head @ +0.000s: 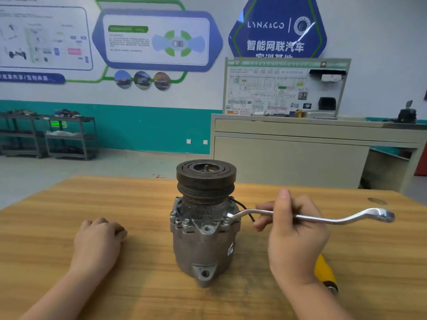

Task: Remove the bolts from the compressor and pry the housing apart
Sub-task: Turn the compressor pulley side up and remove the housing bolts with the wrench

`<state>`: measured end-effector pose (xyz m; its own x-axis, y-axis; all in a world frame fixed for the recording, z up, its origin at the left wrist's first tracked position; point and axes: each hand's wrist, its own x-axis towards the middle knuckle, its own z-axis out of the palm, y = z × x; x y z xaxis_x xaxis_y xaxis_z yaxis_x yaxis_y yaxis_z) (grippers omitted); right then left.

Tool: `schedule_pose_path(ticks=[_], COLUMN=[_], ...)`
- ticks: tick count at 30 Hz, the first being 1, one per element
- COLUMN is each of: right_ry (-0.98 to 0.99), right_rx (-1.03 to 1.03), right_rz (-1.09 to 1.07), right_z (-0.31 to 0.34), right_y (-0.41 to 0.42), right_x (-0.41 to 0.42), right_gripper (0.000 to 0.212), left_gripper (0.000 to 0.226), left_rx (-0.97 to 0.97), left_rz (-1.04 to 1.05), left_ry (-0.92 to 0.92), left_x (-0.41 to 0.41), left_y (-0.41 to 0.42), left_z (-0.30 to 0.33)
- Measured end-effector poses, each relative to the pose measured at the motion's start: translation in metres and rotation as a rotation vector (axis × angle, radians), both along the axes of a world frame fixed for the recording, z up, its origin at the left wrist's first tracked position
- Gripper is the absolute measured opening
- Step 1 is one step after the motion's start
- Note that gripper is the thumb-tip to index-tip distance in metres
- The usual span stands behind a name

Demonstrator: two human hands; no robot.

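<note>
A grey metal compressor (204, 241) stands upright in the middle of the wooden table (138, 285), its dark pulley (206, 179) on top. Bolts (186, 221) ring its upper flange. My right hand (293, 229) grips the shaft of a silver offset ring wrench (323, 218); the wrench's left end sits on a bolt at the flange's right side. My left hand (98, 239) rests on the table left of the compressor, fingers loosely curled, holding nothing.
A yellow-handled tool (327, 274) lies on the table behind my right wrist. A thin black wire (247, 212) hangs from the compressor's right side. Beyond the table stand a beige cabinet (300, 158) with a display board and dark shelving carts (46, 135) at the left wall.
</note>
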<state>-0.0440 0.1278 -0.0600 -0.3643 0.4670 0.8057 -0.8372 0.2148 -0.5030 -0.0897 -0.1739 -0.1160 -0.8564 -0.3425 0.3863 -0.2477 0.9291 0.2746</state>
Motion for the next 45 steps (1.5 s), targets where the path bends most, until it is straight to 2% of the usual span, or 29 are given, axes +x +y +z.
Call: schedule_pose_path(ticks=[3,4,6,8,9,12,14,16,18,20,22,23,25,27,29,31,32,34,38,42,45], right_ry=[0.071,0.085,0.108,0.143,0.164,0.224,0.283,0.302,0.270,0.159,-0.018,-0.148,-0.451,-0.718,-0.816,-0.764,-0.689,-0.486,-0.166,-0.013,0.109], right_rx=[0.169,0.217,0.313,0.411,0.451,0.519,0.580,0.630,0.492,0.091,-0.282,-0.388,-0.481,-0.537,-0.551,-0.547,-0.512,-0.379,0.000,0.315,0.396], right_rz=[-0.015,-0.026,-0.087,-0.170,-0.217,-0.334,-0.421,-0.446,-0.313,-0.013,0.217,0.286,0.467,0.721,0.946,1.022,0.970,0.744,0.396,0.203,0.141], right_z=[-0.003,-0.002,-0.001,0.001,0.002,0.005,0.005,0.003,-0.001,0.000,0.006,0.009,0.013,0.014,0.013,0.014,0.013,0.014,0.018,0.011,0.005], right_y=[-0.002,-0.003,-0.004,-0.007,-0.010,-0.021,-0.027,-0.031,-0.035,-0.034,-0.026,-0.019,-0.005,0.006,0.013,0.017,0.017,0.016,0.013,0.010,0.013], right_x=[0.005,0.007,0.013,0.018,0.020,0.025,0.027,0.029,0.025,0.016,0.002,-0.005,-0.022,-0.034,-0.035,-0.032,-0.030,-0.024,-0.007,0.000,-0.005], right_gripper=[0.045,0.048,0.055,0.060,0.062,0.065,0.062,0.058,0.044,0.024,0.020,0.019,0.020,0.020,0.016,0.016,0.020,0.027,0.019,0.006,0.009], left_gripper=[0.026,0.028,0.028,0.027,0.026,0.028,0.035,0.036,0.037,0.040,0.048,0.054,0.064,0.064,0.063,0.062,0.059,0.051,0.037,0.037,0.022], left_rx=[-0.009,0.022,0.125,0.357,0.532,1.049,1.201,1.230,1.269,1.307,1.323,1.333,1.351,1.341,1.327,1.318,1.301,1.240,1.277,1.453,1.422], left_rz=[0.037,0.030,-0.079,-0.293,-0.406,-0.581,-0.619,-0.644,-0.660,-0.663,-0.686,-0.700,-0.700,-0.678,-0.660,-0.624,-0.589,-0.498,-0.342,-0.290,-0.332], left_ry=[-0.025,0.038,0.289,0.497,0.517,0.396,0.362,0.388,0.367,0.303,0.259,0.245,0.251,0.275,0.270,0.291,0.331,0.450,0.617,0.628,0.616], left_x=[0.002,0.004,0.010,0.017,0.019,0.018,0.017,0.016,0.015,0.011,0.009,0.009,0.008,0.007,0.009,0.010,0.012,0.019,0.034,0.029,0.022], left_y=[0.004,0.008,0.019,0.040,0.053,0.094,0.113,0.123,0.126,0.123,0.121,0.120,0.122,0.123,0.125,0.128,0.131,0.140,0.153,0.139,0.128], left_z=[0.003,0.006,0.015,0.031,0.041,0.060,0.060,0.051,0.041,0.034,0.032,0.031,0.029,0.029,0.029,0.028,0.027,0.024,0.023,0.031,0.040])
